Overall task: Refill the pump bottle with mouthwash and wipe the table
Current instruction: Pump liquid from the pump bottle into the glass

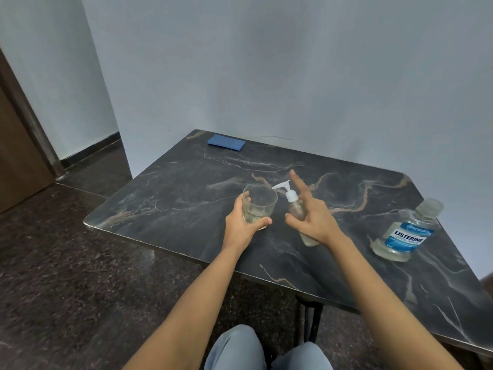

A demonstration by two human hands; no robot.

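Glass (260,206), just left of pump bottle (295,208), is gripped by left hand (240,222). Right hand (317,222) is splayed just beside the bottle; nothing is held, contact unclear. Mouthwash bottle (405,233) is stood well right, cloth (226,142) far behind-left.

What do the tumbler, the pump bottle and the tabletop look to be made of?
Tumbler: probably clear glass; thick, fully transparent wall.
Pump bottle: likely clear glossy plastic, with an opaque white plastic pump.
Tabletop: dark marble look, tan veins, soft sheen; real stone or printed laminate, cannot tell.
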